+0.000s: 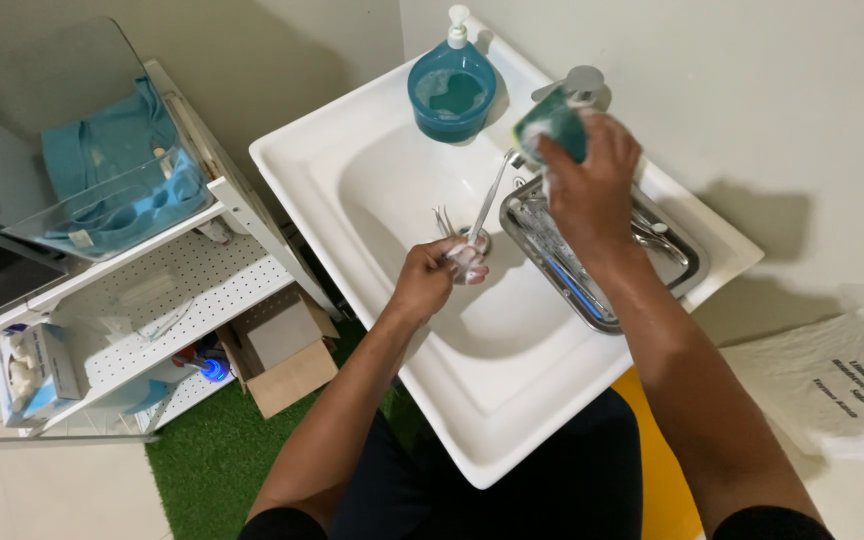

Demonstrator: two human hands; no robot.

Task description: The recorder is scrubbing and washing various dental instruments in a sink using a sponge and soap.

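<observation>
My left hand [430, 277] is over the white sink [312, 160] basin, shut on the handle end of a long thin metal instrument [489, 202] that slants up to the right. My right hand [592, 185] grips a soapy green sponge [554, 128] at the instrument's upper tip, just below the faucet [577, 85]. Under my right hand a steel tray [592, 300] with more metal instruments rests on the sink's right side. A second metal tool [444, 220] lies in the basin near the drain.
A blue soap pump bottle [452, 85] stands at the sink's back corner. A white shelf unit [187, 270] at left holds a clear box with blue cloth, tissues and small items. A cardboard box [287, 350] sits on green turf. A white plastic bag [842, 385] lies at right.
</observation>
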